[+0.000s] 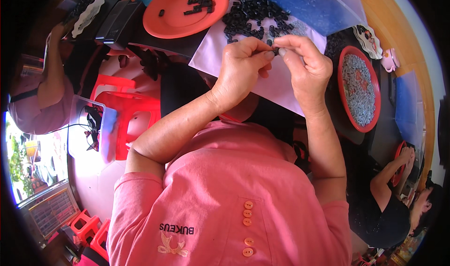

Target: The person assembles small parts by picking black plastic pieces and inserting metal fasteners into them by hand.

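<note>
My left hand [241, 67] and my right hand [307, 64] meet over a pale cloth, both closed in a pinch. Between their fingertips is a small black plastic part [275, 51], mostly covered by the fingers. Just beyond, a heap of similar black parts [253, 14] lies on the pale cloth [220, 55]. Beside the heap, close to my right fingers, is a small spread of thin silvery pieces [297, 28]. An orange-red plate [157, 25] to the left carries several black parts, some in rows.
A red tray [344, 95] full of small silvery metal pieces stands at right. A translucent blue bin [304, 6] is behind the heap. One person [389, 210] works at right, another [47, 92] at left. Red stools [126, 107] and a clear box [77, 130] stand at left.
</note>
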The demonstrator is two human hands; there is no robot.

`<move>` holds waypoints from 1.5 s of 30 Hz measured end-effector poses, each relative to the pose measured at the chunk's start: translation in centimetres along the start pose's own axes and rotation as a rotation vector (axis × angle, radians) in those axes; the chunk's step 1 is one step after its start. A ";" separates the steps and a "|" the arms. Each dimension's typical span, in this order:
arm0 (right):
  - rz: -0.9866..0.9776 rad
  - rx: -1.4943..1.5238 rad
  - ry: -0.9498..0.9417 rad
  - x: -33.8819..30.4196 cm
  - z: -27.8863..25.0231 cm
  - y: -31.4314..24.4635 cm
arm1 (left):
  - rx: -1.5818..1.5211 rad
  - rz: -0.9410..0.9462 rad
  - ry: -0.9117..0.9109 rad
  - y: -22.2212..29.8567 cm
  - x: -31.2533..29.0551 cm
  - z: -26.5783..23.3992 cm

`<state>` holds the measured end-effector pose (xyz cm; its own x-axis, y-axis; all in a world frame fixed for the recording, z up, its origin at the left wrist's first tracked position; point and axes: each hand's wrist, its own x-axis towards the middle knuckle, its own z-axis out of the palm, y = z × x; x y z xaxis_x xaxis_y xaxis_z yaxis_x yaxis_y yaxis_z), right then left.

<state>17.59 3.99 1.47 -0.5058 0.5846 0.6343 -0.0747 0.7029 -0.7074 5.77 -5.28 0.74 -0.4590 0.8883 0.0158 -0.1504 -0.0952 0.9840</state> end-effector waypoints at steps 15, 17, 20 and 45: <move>-0.101 -0.105 -0.011 0.2 0.3 0.1 | 0.042 0.020 -0.032 -0.8 0.1 -0.5; -0.106 -0.109 -0.059 0.5 0.0 0.0 | 0.015 0.016 -0.037 -0.9 0.2 -0.6; -0.130 -0.111 -0.102 1.1 -0.1 0.0 | -0.009 0.008 -0.039 -0.9 0.2 -0.8; -0.368 -0.241 -0.368 2.9 -1.1 -0.5 | -0.065 0.121 -0.018 -2.0 0.0 -0.2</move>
<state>17.09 5.79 4.00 -0.7525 0.1352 0.6446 -0.1257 0.9312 -0.3420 5.91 -5.22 -1.27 -0.4616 0.8764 0.1375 -0.1512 -0.2304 0.9613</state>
